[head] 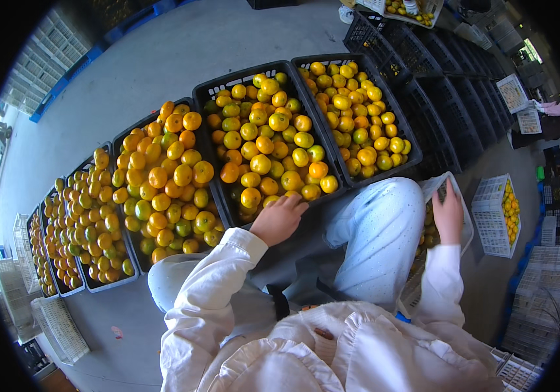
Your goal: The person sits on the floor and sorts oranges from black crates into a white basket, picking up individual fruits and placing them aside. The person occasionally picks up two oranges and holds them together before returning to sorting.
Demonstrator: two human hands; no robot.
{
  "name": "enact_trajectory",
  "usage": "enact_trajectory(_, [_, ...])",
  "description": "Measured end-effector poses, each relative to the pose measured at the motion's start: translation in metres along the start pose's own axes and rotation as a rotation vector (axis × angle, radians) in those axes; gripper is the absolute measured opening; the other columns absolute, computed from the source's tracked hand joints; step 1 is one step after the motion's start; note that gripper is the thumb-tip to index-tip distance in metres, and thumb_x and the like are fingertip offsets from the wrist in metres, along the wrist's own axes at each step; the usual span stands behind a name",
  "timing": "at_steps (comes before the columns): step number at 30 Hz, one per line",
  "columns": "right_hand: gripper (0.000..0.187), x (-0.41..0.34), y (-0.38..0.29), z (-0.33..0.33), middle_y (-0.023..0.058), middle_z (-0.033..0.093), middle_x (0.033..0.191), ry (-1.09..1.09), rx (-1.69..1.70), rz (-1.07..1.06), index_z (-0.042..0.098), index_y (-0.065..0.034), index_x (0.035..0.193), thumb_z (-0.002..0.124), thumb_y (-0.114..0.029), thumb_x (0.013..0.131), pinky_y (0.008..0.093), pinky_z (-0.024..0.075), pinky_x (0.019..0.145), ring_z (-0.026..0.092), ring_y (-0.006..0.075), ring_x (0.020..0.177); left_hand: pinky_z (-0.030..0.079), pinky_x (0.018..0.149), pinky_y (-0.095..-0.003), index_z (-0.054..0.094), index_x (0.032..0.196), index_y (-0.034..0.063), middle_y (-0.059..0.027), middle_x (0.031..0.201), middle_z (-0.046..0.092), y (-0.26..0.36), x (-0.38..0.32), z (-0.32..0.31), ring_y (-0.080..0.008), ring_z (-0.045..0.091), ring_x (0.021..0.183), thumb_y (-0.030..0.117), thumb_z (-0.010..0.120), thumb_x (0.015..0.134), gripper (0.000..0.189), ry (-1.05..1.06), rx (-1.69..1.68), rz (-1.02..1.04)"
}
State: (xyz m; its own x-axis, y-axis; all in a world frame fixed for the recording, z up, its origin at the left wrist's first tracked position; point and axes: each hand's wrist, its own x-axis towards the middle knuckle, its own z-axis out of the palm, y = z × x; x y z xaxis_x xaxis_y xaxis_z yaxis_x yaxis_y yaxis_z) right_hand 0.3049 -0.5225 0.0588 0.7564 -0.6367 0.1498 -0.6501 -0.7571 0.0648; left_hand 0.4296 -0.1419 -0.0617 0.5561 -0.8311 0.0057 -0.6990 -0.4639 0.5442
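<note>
My left hand [279, 219] rests palm down at the near edge of a black plastic crate [221, 183] full of yellow-orange citrus fruit [260, 164]. Its fingertips touch or nearly touch fruit there; whether they grip one is hidden. On my right side, my right hand [447, 210] is raised over the rim of a white plastic basket [467, 223] holding more citrus. Thumb and fingers stand apart on it, and no fruit shows in it. My knees are bent between the row of crates and this basket.
More black crates heaped with citrus [157, 177] run off to the left, and another [410, 169] stands at the right. Stacked black crates [427, 122] rise beyond it. A white crate of fruit [493, 220] stands further right. A person in pink [557, 110] sits at the far right.
</note>
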Motion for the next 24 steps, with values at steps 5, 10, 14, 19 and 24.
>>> enact_trajectory(5, [0.014,0.052,-0.198,0.040,0.0141,0.065,0.100,0.014,0.382,-0.689,0.074,-0.0056,0.090,0.067,-0.012,0.079,0.0425,0.0509,0.081,0.063,0.0328,0.092,0.050,0.081,-0.0382,0.063,0.105,0.0107,-0.0073,0.109,0.056,0.011,0.003,-0.003,-0.0254,0.060,0.100,0.017,0.058,0.085,0.022,0.028,0.118,0.162])
enact_trajectory(10, [0.039,0.036,-0.288,0.136,0.0065,0.033,0.152,-0.342,-0.097,-0.533,0.071,-0.0104,0.110,0.078,-0.033,0.078,0.0470,0.0317,0.108,0.037,0.0260,0.135,0.049,0.082,-0.0361,0.063,0.097,0.0118,-0.0053,0.105,0.058,0.000,0.003,-0.011,-0.0223,0.061,0.099,0.018,0.059,0.085,0.014,-0.019,0.268,0.108])
enact_trajectory(14, [0.039,0.045,-0.278,0.148,0.0023,0.023,0.157,-0.413,-0.138,-0.510,0.073,-0.0088,0.105,0.081,-0.034,0.075,0.0515,0.0247,0.113,0.021,0.0257,0.145,0.049,0.083,-0.0363,0.063,0.096,0.0121,-0.0041,0.101,0.059,0.000,0.005,-0.014,-0.0216,0.062,0.099,0.018,0.058,0.085,0.013,-0.043,0.285,0.067])
enact_trajectory(19, [0.043,0.062,-0.274,0.102,0.0102,0.035,0.148,-0.333,0.097,-0.589,0.064,-0.0040,0.108,0.082,-0.023,0.073,0.0470,0.0351,0.107,0.034,0.0304,0.138,0.048,0.078,-0.0360,0.064,0.092,0.0125,-0.0023,0.094,0.059,0.001,0.003,-0.008,-0.0212,0.061,0.095,0.018,0.057,0.084,0.012,0.020,0.274,0.129])
enact_trajectory(24, [0.056,0.083,-0.140,0.036,0.0176,0.057,0.117,-0.052,0.993,-0.503,0.046,-0.0060,0.122,0.076,-0.007,0.075,0.0368,0.0493,0.091,0.062,0.0284,0.104,0.051,0.081,-0.0361,0.065,0.093,0.0118,-0.0034,0.094,0.061,0.003,-0.003,0.001,-0.0221,0.062,0.097,0.017,0.057,0.086,0.012,-0.024,0.282,0.130])
